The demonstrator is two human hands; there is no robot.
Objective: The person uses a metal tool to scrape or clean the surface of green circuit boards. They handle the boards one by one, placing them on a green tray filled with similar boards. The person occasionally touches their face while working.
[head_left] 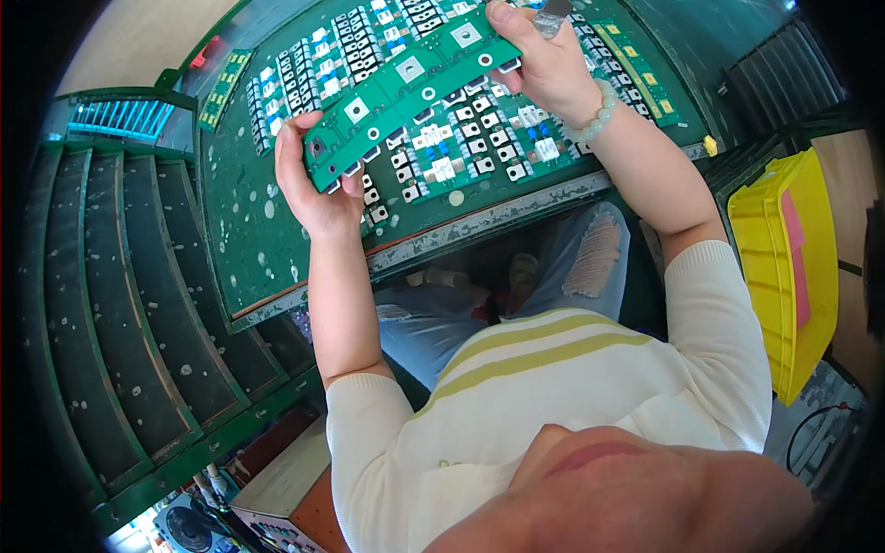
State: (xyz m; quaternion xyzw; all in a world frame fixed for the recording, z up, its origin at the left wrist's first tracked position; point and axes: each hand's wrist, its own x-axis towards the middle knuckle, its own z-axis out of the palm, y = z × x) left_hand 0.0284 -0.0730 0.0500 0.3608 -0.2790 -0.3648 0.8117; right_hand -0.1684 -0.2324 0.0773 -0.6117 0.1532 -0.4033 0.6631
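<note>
A long green circuit board [389,90] is lifted slantwise above the bench, its right end higher in the picture. My left hand [318,189] is closed on its left end, thumb and fingers at the edges. My right hand [551,74] grips the right end, thumb on the face. A grey metal piece [552,17] shows at the right hand's fingers; its kind is unclear. White squares with dark centres and several round holes mark the board's face. Beneath it lie rows of populated circuit boards [546,147] with black, white and blue components, partly hidden by the held board.
The green worktop [263,267] has a worn metal front edge [442,234]. Narrow green boards [224,90] lie at its far left, others [636,74] at right. A yellow bin [761,267] stands to my right. Green slatted shelving [120,332] runs along the left.
</note>
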